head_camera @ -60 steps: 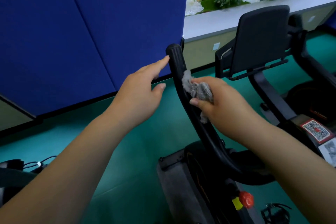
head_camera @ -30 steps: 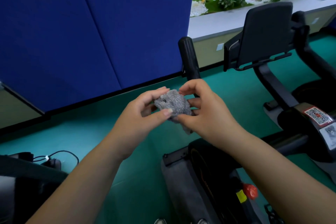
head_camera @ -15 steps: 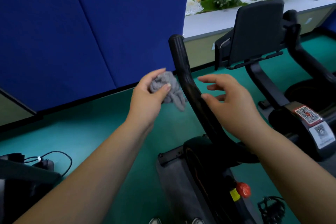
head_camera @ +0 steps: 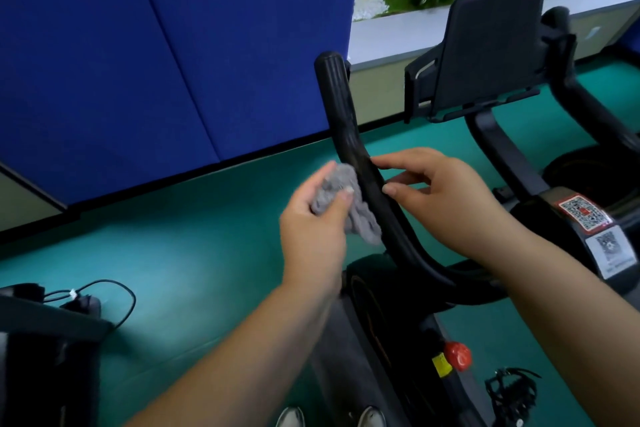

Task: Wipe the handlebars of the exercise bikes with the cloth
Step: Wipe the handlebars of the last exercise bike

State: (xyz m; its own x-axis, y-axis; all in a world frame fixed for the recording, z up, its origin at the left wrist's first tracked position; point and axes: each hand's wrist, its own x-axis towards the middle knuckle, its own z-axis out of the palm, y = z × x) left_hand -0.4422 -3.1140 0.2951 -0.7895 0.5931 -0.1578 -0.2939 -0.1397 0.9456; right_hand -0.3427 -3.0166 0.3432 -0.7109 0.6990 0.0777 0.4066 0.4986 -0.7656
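Teal floor (head_camera: 180,253) underfoot, blue partition (head_camera: 156,62) rising beyond the hands. Left hand (head_camera: 313,229) bunching the grey cloth (head_camera: 341,199), thumb and fingers pinched round the wad, a loose tail hanging just beside the left face of the black handlebar (head_camera: 349,135). Touching or a hair apart there, hard to say. Right hand (head_camera: 446,198) on the opposite side of the bar, fingers loosely extended, gripping nothing, fingertips (head_camera: 388,189) just at the bar's surface, seemingly steadying it.

To do this stroke well, probably best to open the wad a little and wrap the cloth round the tube rather than dabbing with a ball, then slide in one long pass up toward the rounded tip above both hands, and back down into the curve below the wrists. Worth keeping the right hand as a brace, though clear of the cloth's path. Worth rotating the wrist too, so the far side and underside get covered. Risk here: the hanging tail slipping out of the pinch mid-stroke.

Outward from the right hand, a black console holder (head_camera: 485,48) and the second handlebar (head_camera: 568,55) beyond it, likely awaiting the same treatment. Below the right forearm, a red knob (head_camera: 458,355). Off past the left elbow, a black cable (head_camera: 104,295) lying on the floor.
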